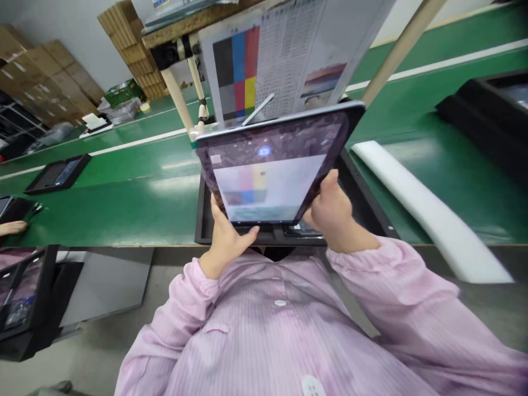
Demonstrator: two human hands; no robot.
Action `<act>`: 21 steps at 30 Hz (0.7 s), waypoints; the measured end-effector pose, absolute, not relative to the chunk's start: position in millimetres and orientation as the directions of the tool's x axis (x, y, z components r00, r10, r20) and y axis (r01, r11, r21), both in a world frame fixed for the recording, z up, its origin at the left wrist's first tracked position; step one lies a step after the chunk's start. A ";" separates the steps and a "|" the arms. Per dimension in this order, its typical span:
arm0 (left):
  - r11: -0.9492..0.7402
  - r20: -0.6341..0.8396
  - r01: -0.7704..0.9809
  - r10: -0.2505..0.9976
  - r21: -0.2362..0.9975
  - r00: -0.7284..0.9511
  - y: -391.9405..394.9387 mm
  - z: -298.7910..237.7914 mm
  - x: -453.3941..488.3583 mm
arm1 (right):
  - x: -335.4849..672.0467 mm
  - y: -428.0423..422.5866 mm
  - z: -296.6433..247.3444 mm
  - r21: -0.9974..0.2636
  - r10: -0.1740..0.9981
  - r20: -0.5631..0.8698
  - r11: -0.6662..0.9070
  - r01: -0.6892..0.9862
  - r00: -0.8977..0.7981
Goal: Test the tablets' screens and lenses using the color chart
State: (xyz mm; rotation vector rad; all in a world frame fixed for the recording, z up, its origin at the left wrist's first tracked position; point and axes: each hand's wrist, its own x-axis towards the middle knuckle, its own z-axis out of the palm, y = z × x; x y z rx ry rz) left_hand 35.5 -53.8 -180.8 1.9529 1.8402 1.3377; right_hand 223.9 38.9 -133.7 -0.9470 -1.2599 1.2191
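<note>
Tilted up in front of me is a tablet (268,187), its lit screen showing a blurred patch of colours and a blue round icon. My left hand (229,239) grips its lower left corner, thumb along the bottom edge. At the lower right edge, my right hand (332,212) is closed round the tablet with the thumb up. A black tray (367,206) lies beneath the tablet on the green bench, partly hidden by it. Behind the tablet's top edge stands a printed sheet (284,60) with colour blocks, and a thin pale stick (258,110) shows against it.
A long white foam strip (429,209) lies to the right, overhanging the bench (165,203). Black trays (490,121) sit at far right, another tray (58,173) at left. A co-worker's hand (13,227) shows at the left edge. Cardboard boxes (49,77) are stacked behind.
</note>
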 end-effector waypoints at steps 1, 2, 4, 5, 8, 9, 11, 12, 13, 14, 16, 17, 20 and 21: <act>-0.240 0.498 0.737 0.854 0.632 -0.149 -51.1 -182.5 41.2 | 224.9 39.9 -130.8 -0.975 0.985 0.158 0.145 -0.165 -0.068; -0.235 0.499 0.742 0.854 0.628 -0.151 -48.8 -184.2 45.9 | 225.3 40.3 -129.2 -0.972 0.988 0.149 0.137 -0.192 -0.050; -0.217 0.480 0.750 0.864 0.625 -0.151 -45.5 -186.8 52.1 | 225.2 40.1 -128.7 -0.967 0.991 0.131 0.119 -0.225 -0.037; -0.205 0.467 0.752 0.871 0.626 -0.151 -44.4 -187.3 53.9 | 225.0 39.9 -129.2 -0.965 0.991 0.124 0.110 -0.240 -0.044; -0.177 0.453 0.765 0.876 0.620 -0.164 -42.6 -186.0 56.9 | 224.8 40.3 -131.4 -0.958 0.991 0.113 0.089 -0.273 -0.075; -0.170 0.455 0.771 0.874 0.614 -0.170 -42.3 -185.1 57.6 | 224.8 40.7 -132.1 -0.958 0.990 0.116 0.091 -0.273 -0.076; -0.156 0.454 0.783 0.874 0.602 -0.175 -42.2 -183.5 59.2 | 225.0 41.6 -133.0 -0.964 0.990 0.124 0.104 -0.244 -0.065; -0.149 0.450 0.788 0.875 0.598 -0.176 -42.2 -182.8 60.0 | 225.1 41.9 -133.0 -0.970 0.990 0.128 0.111 -0.218 -0.065; -0.141 0.446 0.793 0.877 0.593 -0.178 -42.2 -182.3 60.7 | 225.1 42.0 -132.7 -0.974 0.989 0.131 0.115 -0.194 -0.071; -0.133 0.443 0.798 0.878 0.588 -0.181 -42.2 -181.8 61.3 | 225.2 42.0 -132.2 -0.977 0.988 0.136 0.120 -0.178 -0.078; -0.128 0.451 0.807 0.874 0.576 -0.183 -42.1 -181.2 61.8 | 225.5 41.9 -131.1 -0.976 0.986 0.145 0.129 -0.173 -0.084; -0.134 0.461 0.810 0.869 0.571 -0.180 -42.0 -181.1 61.8 | 225.7 42.0 -130.8 -0.976 0.986 0.144 0.127 -0.179 -0.082; -0.156 0.482 0.808 0.859 0.568 -0.173 -41.3 -181.3 61.2 | 226.2 43.7 -133.0 -0.972 0.987 0.143 0.125 -0.199 -0.078; -0.158 0.481 0.802 0.859 0.576 -0.176 -41.0 -181.7 61.0 | 226.2 44.8 -134.7 -0.965 0.983 0.167 0.147 -0.219 -0.078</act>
